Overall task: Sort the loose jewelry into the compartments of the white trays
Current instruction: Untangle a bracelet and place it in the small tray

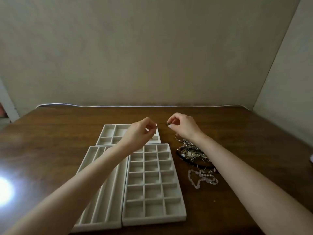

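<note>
Three white trays lie on the brown table: a back tray (pixel 108 133) with a few large compartments, a long-slot tray (pixel 94 168) at front left, and a grid tray (pixel 153 185) with several small square compartments. All visible compartments look bare. My right hand (pixel 183 127) hovers just right of the back tray and pinches a small dark metal piece (pixel 167 123). My left hand (pixel 139 131) is raised over the back tray with fingers curled and thumb meeting fingertips; I see nothing in it. A tangled jewelry pile (pixel 192 151) lies right of the grid tray, under my right forearm.
A pale bead necklace (pixel 200 179) lies on the table in front of the pile. A thin hoop (pixel 177 138) shows below my right wrist. A wall stands right behind the table's far edge (pixel 152 106). Bright glare marks the wood at left (pixel 5 190).
</note>
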